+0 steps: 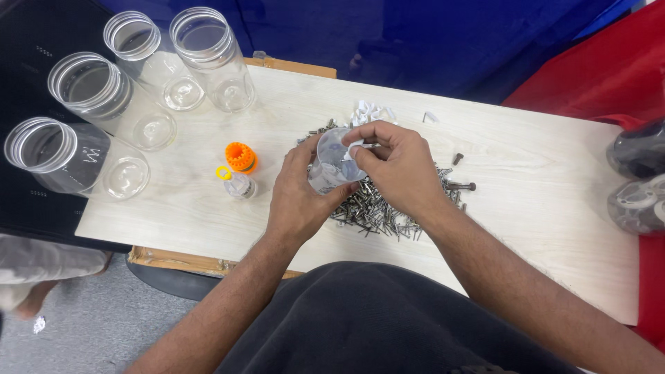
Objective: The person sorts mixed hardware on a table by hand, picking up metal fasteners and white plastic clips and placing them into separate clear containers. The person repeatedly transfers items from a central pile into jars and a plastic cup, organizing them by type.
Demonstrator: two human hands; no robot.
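My left hand (299, 194) grips a small clear plastic bottle (330, 163), tilted over a heap of dark metal nails (377, 208) in the middle of the pale wooden board (526, 173). My right hand (396, 163) pinches something small at the bottle's mouth; what it pinches is hidden by the fingers. Some white plastic clips (370, 111) lie just beyond the heap. Left of my left hand stand an orange ribbed cap (240, 156) and a small clear bottle with a yellow ring (237, 183).
Several big empty clear jars (208, 55) stand along the board's left and far-left side. Two filled jars (641, 187) lie at the right edge on red fabric. Blue fabric hangs behind the board. A loose bolt (462, 186) lies right of the heap.
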